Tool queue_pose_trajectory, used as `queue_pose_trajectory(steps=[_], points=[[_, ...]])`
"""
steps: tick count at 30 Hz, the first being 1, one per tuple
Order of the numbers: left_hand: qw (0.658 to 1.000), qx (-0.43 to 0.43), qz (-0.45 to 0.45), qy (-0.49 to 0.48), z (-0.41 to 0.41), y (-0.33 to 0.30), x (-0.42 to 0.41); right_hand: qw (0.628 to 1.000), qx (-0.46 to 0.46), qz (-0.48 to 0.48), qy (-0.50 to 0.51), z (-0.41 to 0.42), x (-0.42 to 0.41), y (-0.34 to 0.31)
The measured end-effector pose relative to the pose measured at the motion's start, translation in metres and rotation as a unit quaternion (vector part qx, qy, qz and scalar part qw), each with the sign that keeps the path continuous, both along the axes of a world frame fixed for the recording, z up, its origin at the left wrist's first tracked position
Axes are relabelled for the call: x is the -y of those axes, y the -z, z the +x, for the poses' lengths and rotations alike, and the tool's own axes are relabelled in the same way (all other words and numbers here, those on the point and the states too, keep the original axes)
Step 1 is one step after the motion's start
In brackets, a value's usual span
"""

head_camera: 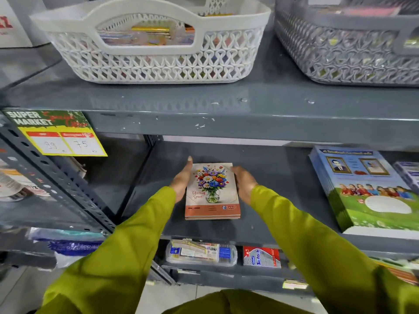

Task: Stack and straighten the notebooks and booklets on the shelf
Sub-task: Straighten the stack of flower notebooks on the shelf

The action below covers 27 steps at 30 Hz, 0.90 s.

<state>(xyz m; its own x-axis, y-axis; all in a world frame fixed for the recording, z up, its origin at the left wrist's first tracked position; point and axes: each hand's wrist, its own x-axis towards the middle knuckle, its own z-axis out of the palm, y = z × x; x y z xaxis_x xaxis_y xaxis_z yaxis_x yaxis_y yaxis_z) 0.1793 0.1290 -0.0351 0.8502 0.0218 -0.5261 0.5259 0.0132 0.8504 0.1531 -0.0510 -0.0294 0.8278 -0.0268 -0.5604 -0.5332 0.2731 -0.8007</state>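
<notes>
A small stack of flower-cover notebooks (212,191) lies flat on the grey middle shelf (272,177), its edges roughly lined up. My left hand (182,181) presses flat against the stack's left side, fingers straight and pointing to the back. On the stack's right side rests my right hand (242,185), fingers curled over the far right corner. A taller stack of blue-and-green booklets (365,191) sits to the right on the same shelf, apart from both hands.
The upper shelf carries a white lattice basket (149,62) and a grey basket (347,55), both with stationery. A yellow price tag (61,134) hangs at the left upright. Below the shelf lie a clear pencil box (201,253) and a red packet (261,257).
</notes>
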Motion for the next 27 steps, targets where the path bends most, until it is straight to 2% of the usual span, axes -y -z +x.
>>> queue_pose_trajectory(steps=[3, 8, 10, 12, 14, 15, 17, 20, 22, 27], points=[[1.0, -0.021, -0.005, -0.007, 0.003, 0.005, 0.002, 0.999, -0.023, -0.032, -0.008, 0.004, -0.002, 0.009], [1.0, -0.012, 0.0, 0.001, 0.004, 0.006, -0.005, 1.0, -0.001, -0.022, -0.012, 0.0, 0.001, 0.004], [0.996, 0.004, 0.063, 0.059, 0.001, 0.001, -0.01, 0.996, 0.014, -0.064, -0.063, -0.007, 0.009, -0.003], [0.968, 0.019, 0.194, 0.161, -0.01, -0.008, -0.019, 0.961, 0.036, -0.188, -0.198, -0.021, 0.021, -0.008], [0.908, 0.012, 0.328, 0.262, -0.031, -0.02, -0.026, 0.886, 0.056, -0.318, -0.333, -0.037, 0.032, -0.008], [0.878, 0.01, 0.374, 0.298, -0.043, -0.024, -0.028, 0.855, 0.052, -0.361, -0.369, -0.045, 0.034, -0.007], [0.835, 0.011, 0.426, 0.349, -0.064, -0.028, -0.027, 0.816, 0.057, -0.413, -0.399, -0.059, 0.029, -0.006], [0.801, 0.04, 0.5, 0.328, -0.076, -0.028, -0.016, 0.755, 0.088, -0.513, -0.398, -0.066, 0.013, -0.009], [0.794, 0.045, 0.521, 0.309, -0.075, -0.025, -0.012, 0.744, 0.076, -0.545, -0.38, -0.064, 0.009, -0.01], [0.792, 0.046, 0.535, 0.29, -0.072, -0.023, -0.012, 0.741, 0.059, -0.568, -0.353, -0.061, 0.007, -0.015]])
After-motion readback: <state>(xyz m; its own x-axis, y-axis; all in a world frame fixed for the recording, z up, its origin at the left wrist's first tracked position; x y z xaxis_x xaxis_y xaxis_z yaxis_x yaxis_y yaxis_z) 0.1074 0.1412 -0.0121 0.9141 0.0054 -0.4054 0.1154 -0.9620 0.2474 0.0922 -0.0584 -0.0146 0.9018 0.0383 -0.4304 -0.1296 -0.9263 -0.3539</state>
